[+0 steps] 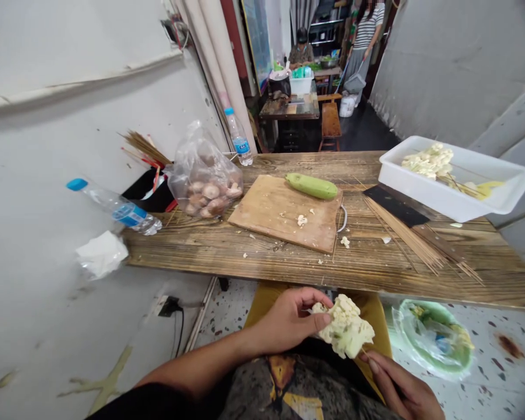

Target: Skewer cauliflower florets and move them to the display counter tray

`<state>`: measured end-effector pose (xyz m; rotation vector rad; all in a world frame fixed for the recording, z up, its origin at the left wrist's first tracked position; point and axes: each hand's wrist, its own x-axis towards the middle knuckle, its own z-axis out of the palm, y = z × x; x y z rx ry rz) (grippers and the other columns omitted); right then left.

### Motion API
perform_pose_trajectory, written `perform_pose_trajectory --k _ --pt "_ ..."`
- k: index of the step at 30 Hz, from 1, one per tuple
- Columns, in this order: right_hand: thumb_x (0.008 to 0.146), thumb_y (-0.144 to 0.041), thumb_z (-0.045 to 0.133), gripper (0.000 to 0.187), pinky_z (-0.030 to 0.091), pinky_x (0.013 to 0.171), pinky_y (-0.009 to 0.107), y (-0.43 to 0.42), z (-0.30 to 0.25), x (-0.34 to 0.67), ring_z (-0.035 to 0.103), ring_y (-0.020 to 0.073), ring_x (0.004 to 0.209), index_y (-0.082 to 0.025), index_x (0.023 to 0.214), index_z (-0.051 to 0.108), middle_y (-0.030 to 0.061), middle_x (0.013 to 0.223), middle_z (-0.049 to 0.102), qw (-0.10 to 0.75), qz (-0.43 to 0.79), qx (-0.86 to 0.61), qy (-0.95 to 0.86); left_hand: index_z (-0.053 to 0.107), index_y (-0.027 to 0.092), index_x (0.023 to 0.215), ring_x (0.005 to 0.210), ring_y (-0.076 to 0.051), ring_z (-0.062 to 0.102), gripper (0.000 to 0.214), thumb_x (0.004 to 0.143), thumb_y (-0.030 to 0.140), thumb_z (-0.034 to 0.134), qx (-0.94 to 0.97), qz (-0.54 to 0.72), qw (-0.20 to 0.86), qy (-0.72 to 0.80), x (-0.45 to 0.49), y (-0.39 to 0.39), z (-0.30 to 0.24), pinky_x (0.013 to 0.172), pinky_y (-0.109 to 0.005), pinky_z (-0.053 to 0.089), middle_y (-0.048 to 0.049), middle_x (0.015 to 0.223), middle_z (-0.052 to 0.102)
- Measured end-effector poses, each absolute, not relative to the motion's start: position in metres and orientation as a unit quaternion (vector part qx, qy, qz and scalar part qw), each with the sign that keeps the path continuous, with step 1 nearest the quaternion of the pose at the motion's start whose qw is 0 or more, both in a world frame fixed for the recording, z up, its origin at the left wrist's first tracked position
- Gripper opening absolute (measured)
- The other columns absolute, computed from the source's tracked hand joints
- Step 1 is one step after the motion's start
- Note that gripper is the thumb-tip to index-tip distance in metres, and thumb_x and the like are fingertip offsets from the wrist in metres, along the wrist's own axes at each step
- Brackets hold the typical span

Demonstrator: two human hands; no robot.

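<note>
Above my lap, at the table's near edge, my left hand (298,318) is closed on the left side of a cauliflower piece (346,326), thumb and fingers gripping the florets. My right hand (400,385) pinches a thin wooden skewer (364,352) whose tip end goes into the cauliflower's lower right; most of the skewer is hidden by the fingers. On the table ahead lies a wooden cutting board (284,219) with a green zucchini (311,185) and small cauliflower crumbs (302,220) on it.
To the right, a cleaver (396,205) rests over loose skewers (406,239), near a white tub (459,210) holding skewered cauliflower. Left are a bag of mushrooms (207,195) and water bottles (240,143). A green waste basin (435,367) stands on the floor. Two people are in the background.
</note>
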<state>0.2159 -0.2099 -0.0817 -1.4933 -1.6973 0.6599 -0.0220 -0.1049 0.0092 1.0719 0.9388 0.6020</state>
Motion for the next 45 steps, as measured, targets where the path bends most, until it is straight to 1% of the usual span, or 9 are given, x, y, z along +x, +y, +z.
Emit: perform_pose_trajectory --k 7,12,26,28,30,33,36,39,45 --pt "0.082 -0.036 0.062 0.025 0.058 0.072 0.018 -0.206 -0.094 0.230 0.073 0.0183 0.078 -0.032 0.105 0.073 -0.0018 0.097 0.074 0.352 0.245 -0.519 -0.740 0.068 0.015 0.082 0.055 -0.008 0.043 0.038 0.060 0.044 0.078 0.467 0.243 0.724 0.446 -0.022 -0.110 -0.002 0.055 -0.021 0.034 0.0017 0.063 0.057" --pt "0.083 -0.032 0.062 0.024 0.058 0.068 0.016 -0.208 -0.089 0.229 0.073 0.0174 0.072 -0.030 0.103 0.074 -0.0013 0.092 0.075 0.360 0.227 -0.490 -0.761 0.067 0.012 0.076 0.058 -0.009 0.049 0.050 0.047 0.051 0.083 0.414 0.219 0.756 0.458 -0.024 -0.114 -0.006 0.061 -0.023 0.038 -0.0001 0.068 0.062" --pt "0.086 -0.031 0.058 0.021 0.058 0.066 0.015 -0.180 -0.056 0.199 0.072 0.0160 0.068 -0.024 0.095 0.076 0.0019 0.086 0.076 0.407 0.201 -0.474 -0.755 0.068 0.011 0.077 0.058 -0.008 0.053 0.048 0.049 0.047 0.084 0.386 0.250 0.761 0.459 -0.020 -0.100 -0.017 0.061 -0.023 0.041 -0.0009 0.067 0.065" --pt "0.087 -0.031 0.056 0.023 0.058 0.067 0.016 -0.175 -0.052 0.198 0.072 0.0163 0.069 -0.022 0.093 0.076 0.0035 0.085 0.076 0.410 0.187 -0.483 -0.751 0.070 0.013 0.086 0.066 -0.010 0.058 0.050 0.050 0.043 0.085 0.393 0.259 0.773 0.425 -0.016 -0.088 -0.018 0.067 -0.024 0.044 -0.0036 0.077 0.068" --pt "0.087 -0.033 0.056 0.024 0.057 0.071 0.018 -0.172 -0.049 0.201 0.072 0.0176 0.074 -0.020 0.092 0.075 0.0048 0.087 0.075 0.413 0.169 -0.525 -0.724 0.067 0.017 0.107 0.083 -0.015 0.062 0.059 0.055 0.039 0.085 0.429 0.276 0.774 0.374 -0.016 -0.067 -0.018 0.077 -0.028 0.046 -0.0079 0.098 0.069" --pt "0.085 -0.038 0.056 0.028 0.057 0.075 0.021 -0.168 -0.050 0.209 0.072 0.0192 0.079 -0.018 0.091 0.075 0.0051 0.089 0.075 0.416 0.160 -0.607 -0.658 0.055 0.022 0.127 0.100 -0.020 0.061 0.062 0.069 0.031 0.076 0.542 0.333 0.671 0.382 -0.021 -0.022 -0.019 0.089 -0.037 0.046 -0.0119 0.117 0.064" --pt "0.083 -0.043 0.057 0.031 0.056 0.077 0.024 -0.164 -0.053 0.217 0.072 0.0200 0.080 -0.019 0.091 0.075 0.0044 0.088 0.075 0.422 0.176 -0.647 -0.610 0.065 0.020 0.113 0.113 -0.025 0.055 0.037 0.075 0.019 0.066 0.717 0.342 0.376 0.477 -0.031 0.028 -0.024 0.101 -0.044 0.039 -0.0116 0.118 0.065" --pt "0.081 -0.046 0.058 0.034 0.057 0.079 0.026 -0.159 -0.053 0.219 0.072 0.0216 0.083 -0.019 0.091 0.075 0.0057 0.089 0.075 0.436 0.189 -0.663 -0.579 0.067 0.015 0.108 0.120 -0.025 0.051 0.036 0.073 0.008 0.058 0.832 0.245 0.191 0.460 -0.035 0.070 -0.034 0.107 -0.043 0.033 -0.0127 0.123 0.062" --pt "0.080 -0.047 0.059 0.035 0.058 0.078 0.029 -0.156 -0.049 0.215 0.072 0.0228 0.083 -0.018 0.091 0.075 0.0068 0.091 0.075 0.459 0.195 -0.659 -0.563 0.070 0.013 0.093 0.101 -0.024 0.061 0.029 0.070 0.005 0.054 0.835 0.202 0.177 0.480 -0.026 0.103 -0.046 0.097 -0.037 0.042 -0.0114 0.102 0.071"
